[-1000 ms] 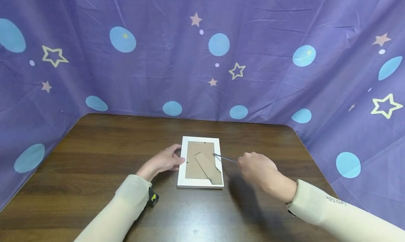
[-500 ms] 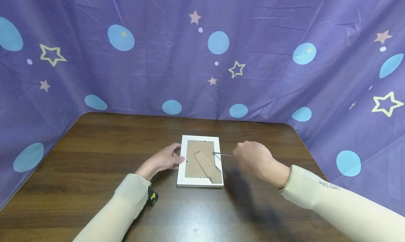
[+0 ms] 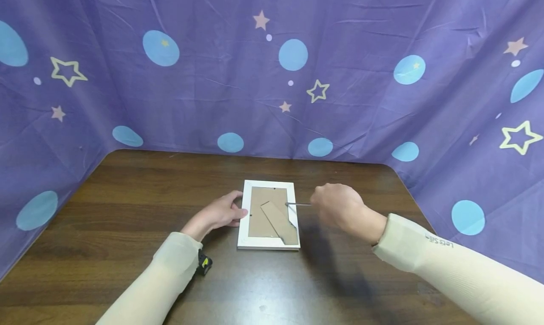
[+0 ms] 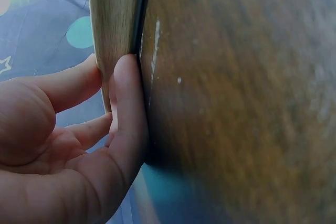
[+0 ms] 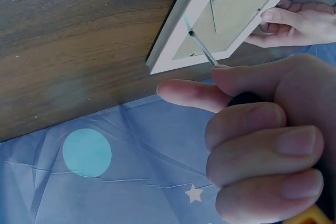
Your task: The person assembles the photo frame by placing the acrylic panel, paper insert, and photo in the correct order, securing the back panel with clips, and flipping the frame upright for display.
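Observation:
A white picture frame [image 3: 259,243] lies face down on the table, its brown backing board [image 3: 263,197] and slanted stand leg [image 3: 276,218] showing. My left hand [image 3: 216,215] holds the frame's left edge. In the left wrist view, the thumb and fingers lie about the wood-grained side [image 4: 116,19]. My right hand [image 3: 340,207] grips a screwdriver [image 5: 203,48] with a thin metal shaft; a yellow part of its handle [image 5: 311,216] shows below the curled fingers. The screwdriver's tip is at the right edge of the backing, where the board meets the white border.
Small dark tabs [image 3: 274,188] sit along the backing's edges. The brown wooden table [image 3: 170,188] reaches back to a purple curtain [image 3: 238,103] with stars and blue dots. A black wrist device [image 3: 204,262] is strapped at my left cuff.
My right hand has moved up and slightly left, bringing the screwdriver shaft nearly level in the head view. Its tip stays at the backing's right edge. Left hand and frame keep their places.

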`<state>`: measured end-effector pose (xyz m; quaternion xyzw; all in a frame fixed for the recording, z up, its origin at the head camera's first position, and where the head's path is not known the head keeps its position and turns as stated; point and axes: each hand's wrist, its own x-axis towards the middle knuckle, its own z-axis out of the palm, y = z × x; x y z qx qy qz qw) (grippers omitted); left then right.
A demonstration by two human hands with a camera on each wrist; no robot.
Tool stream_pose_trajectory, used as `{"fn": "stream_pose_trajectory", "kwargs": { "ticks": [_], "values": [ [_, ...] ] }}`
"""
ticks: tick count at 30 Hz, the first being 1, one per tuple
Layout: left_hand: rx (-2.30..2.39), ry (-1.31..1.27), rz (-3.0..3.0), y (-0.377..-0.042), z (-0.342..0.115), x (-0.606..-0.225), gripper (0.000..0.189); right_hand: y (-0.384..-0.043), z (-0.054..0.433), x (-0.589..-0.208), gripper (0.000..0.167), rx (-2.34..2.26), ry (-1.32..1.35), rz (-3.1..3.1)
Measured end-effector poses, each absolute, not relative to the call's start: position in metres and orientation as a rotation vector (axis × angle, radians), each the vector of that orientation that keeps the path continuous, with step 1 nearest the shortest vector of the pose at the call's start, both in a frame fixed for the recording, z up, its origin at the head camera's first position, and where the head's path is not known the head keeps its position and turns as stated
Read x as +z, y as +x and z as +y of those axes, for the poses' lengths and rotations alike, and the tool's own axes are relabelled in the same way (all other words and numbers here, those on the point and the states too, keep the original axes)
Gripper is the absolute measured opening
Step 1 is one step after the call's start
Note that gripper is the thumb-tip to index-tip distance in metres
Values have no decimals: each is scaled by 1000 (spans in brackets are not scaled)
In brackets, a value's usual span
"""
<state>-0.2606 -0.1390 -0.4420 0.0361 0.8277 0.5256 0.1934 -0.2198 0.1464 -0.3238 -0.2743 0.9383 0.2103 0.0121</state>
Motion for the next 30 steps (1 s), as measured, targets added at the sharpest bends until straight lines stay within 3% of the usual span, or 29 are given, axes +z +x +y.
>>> {"fn": "stream_pose_trajectory", "kwargs": {
  "ticks": [19,30],
  "values": [
    [1451,89,2323,-259,-140,-438,66,-219,152,-328,32,651,-928,2953],
    [1459,78,2315,-257,-137,-439,65,-233,180,-346,28,322,-870,2909]
  ]
}}
